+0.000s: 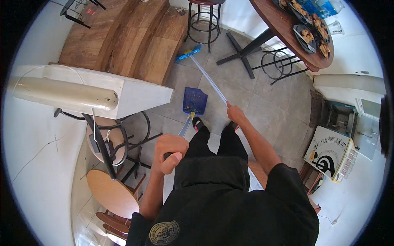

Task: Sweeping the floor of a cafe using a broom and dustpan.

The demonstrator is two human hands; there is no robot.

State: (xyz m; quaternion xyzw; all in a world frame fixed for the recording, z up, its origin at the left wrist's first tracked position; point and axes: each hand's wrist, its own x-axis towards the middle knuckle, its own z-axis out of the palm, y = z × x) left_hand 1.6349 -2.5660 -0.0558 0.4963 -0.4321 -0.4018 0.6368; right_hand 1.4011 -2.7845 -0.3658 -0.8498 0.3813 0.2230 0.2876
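Observation:
My left hand (169, 152) is closed round the dark grip of a long-handled dustpan. The dustpan's blue pan (195, 100) rests on the tiled floor in front of my feet, with some small debris in it. My right hand (236, 113) grips the pale handle of a broom. That handle slants away to the far left, ending in a blue broom head (188, 53) on the floor, close to the foot of the wooden steps.
Wooden steps (135, 41) rise at the far left. A round-ended table (275, 20) with plates of food stands far right, near a stool (205, 18). Chairs (108, 139) and a small wooden table (111, 192) are at left. A decorated white box (328, 153) sits at right.

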